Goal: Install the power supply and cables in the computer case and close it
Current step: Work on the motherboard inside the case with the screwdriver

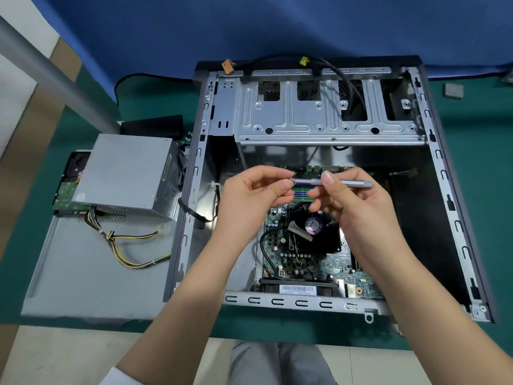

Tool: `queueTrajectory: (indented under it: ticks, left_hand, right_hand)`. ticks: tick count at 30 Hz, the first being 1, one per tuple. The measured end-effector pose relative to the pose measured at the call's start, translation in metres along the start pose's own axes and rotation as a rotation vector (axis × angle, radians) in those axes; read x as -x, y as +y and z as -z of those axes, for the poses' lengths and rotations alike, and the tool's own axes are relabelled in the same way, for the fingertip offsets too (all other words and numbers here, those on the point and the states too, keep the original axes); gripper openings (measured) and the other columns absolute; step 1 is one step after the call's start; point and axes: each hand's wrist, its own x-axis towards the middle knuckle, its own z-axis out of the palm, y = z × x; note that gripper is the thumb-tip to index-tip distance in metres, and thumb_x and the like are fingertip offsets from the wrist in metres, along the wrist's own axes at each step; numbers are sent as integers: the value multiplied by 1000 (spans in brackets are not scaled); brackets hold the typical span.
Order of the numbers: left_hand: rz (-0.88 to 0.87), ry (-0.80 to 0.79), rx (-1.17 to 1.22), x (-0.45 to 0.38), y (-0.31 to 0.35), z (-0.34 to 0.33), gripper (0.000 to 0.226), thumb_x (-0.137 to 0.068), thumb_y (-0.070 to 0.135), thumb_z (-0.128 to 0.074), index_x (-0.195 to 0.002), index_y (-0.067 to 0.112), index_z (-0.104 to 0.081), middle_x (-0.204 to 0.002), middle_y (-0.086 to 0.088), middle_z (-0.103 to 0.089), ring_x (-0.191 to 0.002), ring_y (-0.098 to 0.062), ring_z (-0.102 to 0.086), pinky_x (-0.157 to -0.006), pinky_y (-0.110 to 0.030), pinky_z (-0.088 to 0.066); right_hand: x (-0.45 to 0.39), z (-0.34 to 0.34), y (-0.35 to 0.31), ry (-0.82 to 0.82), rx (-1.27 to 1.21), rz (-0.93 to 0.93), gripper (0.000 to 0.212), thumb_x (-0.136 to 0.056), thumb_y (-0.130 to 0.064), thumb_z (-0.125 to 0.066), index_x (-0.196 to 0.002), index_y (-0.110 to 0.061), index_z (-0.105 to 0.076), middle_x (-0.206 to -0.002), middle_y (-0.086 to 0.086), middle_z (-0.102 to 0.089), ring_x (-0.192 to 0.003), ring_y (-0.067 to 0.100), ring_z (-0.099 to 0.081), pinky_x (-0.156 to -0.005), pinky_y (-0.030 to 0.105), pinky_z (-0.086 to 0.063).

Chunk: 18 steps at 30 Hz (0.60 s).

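The open computer case [455,218] lies on its side on the green mat, motherboard [305,262] and black CPU fan [316,229] exposed. The grey power supply [125,173] sits outside the case to the left, on the removed side panel [83,268], its yellow and black cables [130,245] trailing over the panel. Above the motherboard my right hand [352,207] pinches a thin grey screwdriver [347,182] held level. My left hand [252,195] pinches its tip end, where a small screw seems to sit.
A silver drive cage [319,118] spans the case's far end, with black cables and orange and yellow connectors [304,61] draped over it. A hard drive [65,190] lies under the power supply's left edge. A small grey block [452,90] rests at the far right.
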Motion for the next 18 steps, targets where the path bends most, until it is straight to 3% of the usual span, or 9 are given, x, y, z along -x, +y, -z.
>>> queueTrajectory:
  ticks: [4,7,10,12,15,18]
  left_hand:
    - [27,-107,21,-1,-3,0,40,-79,-4,-69,-107,24,-64,-82,0,-71,-76,-12,-70,-71,-20,-55]
    - [2,-96,-120,-3,-7,4,57,-74,9,-77,-117,38,-53,-100,3,-71,-86,-12,-69,-83,-27,-55]
    - [17,15,-331,-1,-12,7,44,-81,22,-73,-120,31,-56,-107,8,-67,-90,-4,-65,-90,-28,-52]
    - [62,21,-605,2,-14,11,38,-89,31,-64,-125,26,-56,-116,8,-64,-95,-3,-61,-92,-26,-48]
    - [169,-208,-1122,-6,-19,16,47,-96,37,-51,-138,17,-45,-140,-6,-48,-123,-21,-49,-101,-31,-36]
    - [244,-418,-1290,-29,-22,4,56,-99,39,-42,-145,7,-32,-150,-15,-32,-137,-30,-32,-110,-38,-27]
  right_hand:
    - [-1,-2,0,0,-18,-25,20,-79,-22,-66,-87,-6,-56,-73,11,-70,-58,19,-63,-60,22,-51]
    - [-2,-1,-1,18,-21,-33,19,-77,-23,-66,-86,-8,-58,-72,9,-70,-58,17,-63,-62,23,-52]
    - [-3,3,-3,96,-72,-28,12,-79,-21,-66,-84,-11,-61,-69,4,-68,-59,14,-61,-65,22,-53]
    - [-4,7,-4,179,-131,-34,5,-85,-15,-64,-83,-12,-62,-68,2,-65,-59,13,-59,-66,23,-52]
    - [-4,10,-4,258,-199,-70,5,-90,-12,-61,-85,-11,-62,-68,1,-64,-60,12,-57,-68,23,-52]
    - [-3,11,-4,290,-220,-82,1,-90,-11,-62,-89,-10,-62,-69,1,-65,-61,12,-58,-69,23,-53]
